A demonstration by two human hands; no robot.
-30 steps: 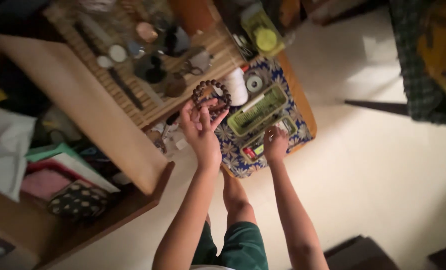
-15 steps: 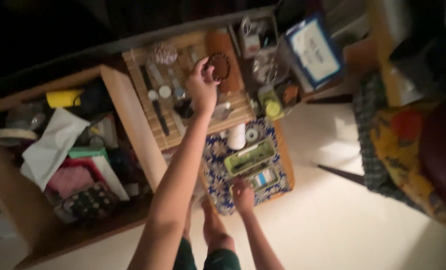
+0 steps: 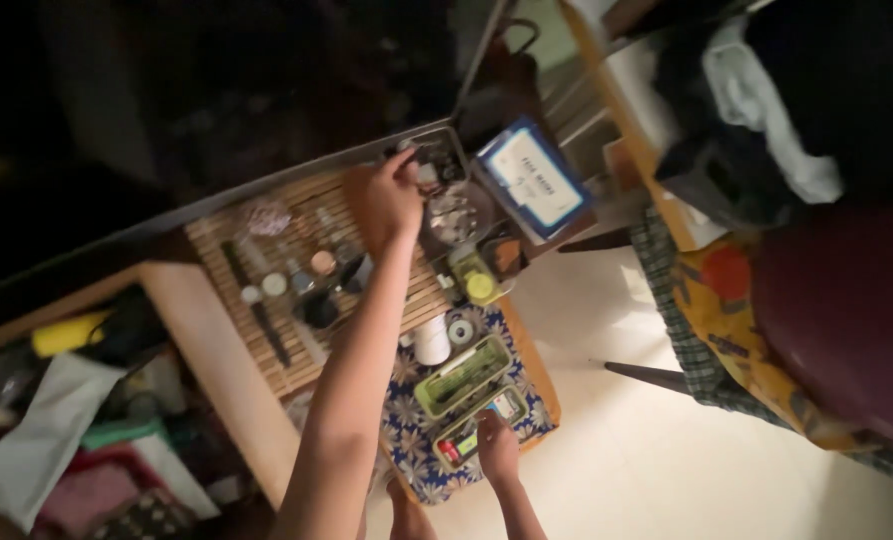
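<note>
Head view: a blue-bordered white rectangular card (image 3: 534, 180) stands tilted at the far right end of the slatted bamboo mat (image 3: 266, 300). A yellow-lidded box (image 3: 476, 280) sits near the mat's right edge. The left hand (image 3: 391, 195) reaches over the far edge into a small clear tray (image 3: 436, 160); its grip and contents cannot be told. The right hand (image 3: 496, 450) rests, fingers curled, on a green compartment case (image 3: 466, 430) lying on the blue floral board (image 3: 416, 440).

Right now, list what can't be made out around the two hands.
- Left hand, head view: its fingertips reach into a small dark tray; dim light and blur hide any held item.
- Right hand: rests by the green case; grip unclear, forearm cut by the bottom edge.
- Small items on the slatted mat: too blurred to identify.
</note>
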